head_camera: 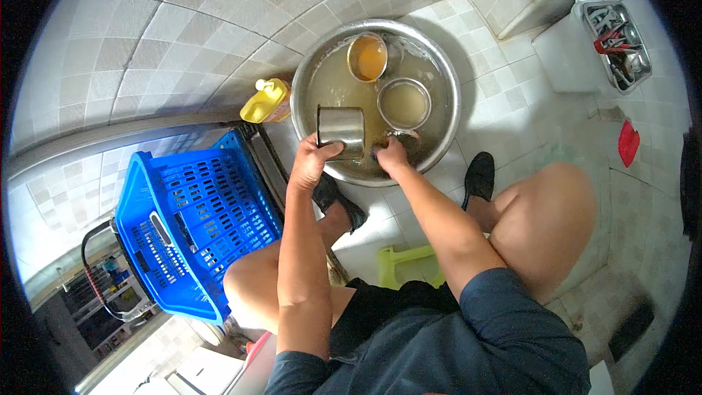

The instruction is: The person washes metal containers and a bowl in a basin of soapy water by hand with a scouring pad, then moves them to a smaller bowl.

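A wide, round metal basin [378,23] of cloudy water stands on the floor before me. My left hand [313,159] grips a cylindrical stainless steel container [343,127], tilted on its side above the water, thumb on its wall. Low in the basin, my right hand [392,156] has its fingers curled down beside something small and dark [375,151]; what it holds is unclear. Another metal container [404,104], filled with murky water, sits in the basin just beyond that hand. Farther back, a metal container with an orange inside [372,60] leans in the water.
A yellow pump bottle [267,103] stands left of the basin. At my left is a blue perforated plastic basket [219,203]. A green plastic stool [390,266] is beneath me. To the right, a metal tray of utensils [617,44] tops a white bin [567,57]; a red object [628,143] lies nearby.
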### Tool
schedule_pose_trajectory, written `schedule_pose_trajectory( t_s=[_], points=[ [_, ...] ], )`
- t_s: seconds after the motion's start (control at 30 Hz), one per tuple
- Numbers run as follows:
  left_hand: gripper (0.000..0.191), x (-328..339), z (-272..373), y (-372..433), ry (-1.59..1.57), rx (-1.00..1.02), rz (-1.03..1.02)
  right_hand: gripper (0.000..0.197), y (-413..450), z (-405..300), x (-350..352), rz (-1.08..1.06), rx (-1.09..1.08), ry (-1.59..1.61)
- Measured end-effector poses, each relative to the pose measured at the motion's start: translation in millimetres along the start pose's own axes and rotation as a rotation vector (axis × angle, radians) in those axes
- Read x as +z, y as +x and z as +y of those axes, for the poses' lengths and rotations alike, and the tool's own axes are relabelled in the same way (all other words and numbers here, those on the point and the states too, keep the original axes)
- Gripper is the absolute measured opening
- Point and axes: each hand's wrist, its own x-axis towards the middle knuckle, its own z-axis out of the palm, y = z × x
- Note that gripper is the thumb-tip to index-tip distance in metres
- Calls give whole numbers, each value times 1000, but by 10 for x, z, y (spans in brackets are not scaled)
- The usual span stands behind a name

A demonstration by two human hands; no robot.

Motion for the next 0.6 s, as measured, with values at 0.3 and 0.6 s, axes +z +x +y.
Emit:
schedule_pose_trajectory(
  t_s=[0.3,0.6],
  points=[
    [37,-125,-412,167,-220,10,116,37,-236,-360,-159,65,-254,-571],
    [34,-48,-610,406,-509,-73,226,33,-118,-71,-324,363,-352,-1035]
  ],
)
